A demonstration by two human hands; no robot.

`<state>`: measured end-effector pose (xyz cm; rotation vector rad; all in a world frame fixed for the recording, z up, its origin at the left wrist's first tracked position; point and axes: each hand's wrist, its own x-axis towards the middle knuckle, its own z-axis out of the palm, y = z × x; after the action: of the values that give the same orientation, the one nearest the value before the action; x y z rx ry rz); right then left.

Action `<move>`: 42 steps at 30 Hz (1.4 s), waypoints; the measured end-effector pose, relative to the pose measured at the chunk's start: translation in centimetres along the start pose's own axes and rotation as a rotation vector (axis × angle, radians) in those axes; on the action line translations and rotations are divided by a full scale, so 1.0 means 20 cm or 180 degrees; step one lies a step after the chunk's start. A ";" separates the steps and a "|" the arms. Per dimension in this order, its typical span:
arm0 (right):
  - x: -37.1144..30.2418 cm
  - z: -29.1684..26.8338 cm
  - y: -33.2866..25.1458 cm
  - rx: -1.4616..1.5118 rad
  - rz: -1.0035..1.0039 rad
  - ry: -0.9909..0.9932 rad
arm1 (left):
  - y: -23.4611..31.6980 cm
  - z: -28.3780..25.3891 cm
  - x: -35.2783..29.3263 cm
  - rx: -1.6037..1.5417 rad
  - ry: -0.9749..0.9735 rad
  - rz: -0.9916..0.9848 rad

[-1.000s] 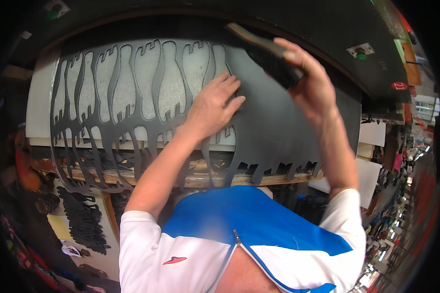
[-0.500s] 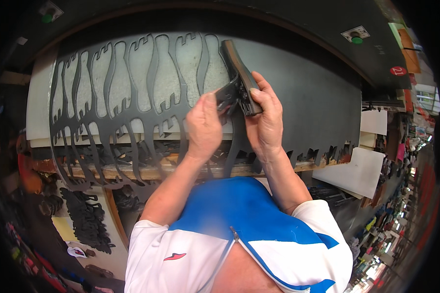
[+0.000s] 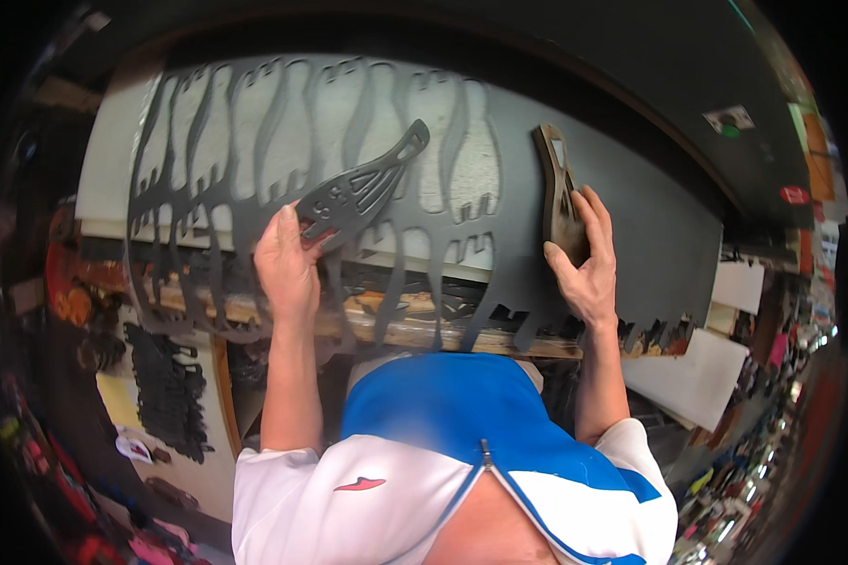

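In my left hand (image 3: 289,252) is a dark cut-out piece (image 3: 363,188), pinched at its lower end. It is paddle-shaped, narrow at the top, with slots and raised marks on its face. It hangs tilted over the punched part of a dark sheet (image 3: 645,221). My right hand (image 3: 584,256) grips a cutting die (image 3: 556,193) with brownish walls by its right side, thumb at the lower left and fingers behind. The die stands over the uncut part of the sheet, right of the rows of holes; whether it touches cannot be told.
A pale board (image 3: 113,179) lies under the sheet, showing through its cut-outs. A dark machine beam (image 3: 575,56) spans the far side. Scraps lie along the wooden edge (image 3: 367,315). At left hang several dark cut pieces (image 3: 168,391); at right are white sheets (image 3: 693,377).
My hands have moved apart, the left leftward with the cut piece and the right rightward with the die. The piece has come away from the die. The view has shifted slightly.
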<state>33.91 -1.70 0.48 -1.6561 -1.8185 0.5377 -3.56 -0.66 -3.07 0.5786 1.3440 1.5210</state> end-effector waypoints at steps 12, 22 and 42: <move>0.34 0.18 -0.40 0.0462 -0.1431 -0.1403 | 0.10 0.15 -0.38 -0.0175 -0.0659 0.0235; 0.19 0.21 -0.22 0.0689 -0.1587 -0.0956 | 0.03 -0.40 -0.42 -0.0533 0.1166 0.0976; 0.24 0.00 0.16 -0.1299 0.0681 0.0308 | 0.30 -1.52 0.54 0.2038 0.1546 0.1420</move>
<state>36.10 3.54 -0.79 -2.1252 -1.7726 0.1727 -35.76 -4.54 -8.38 0.9984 2.2260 1.6312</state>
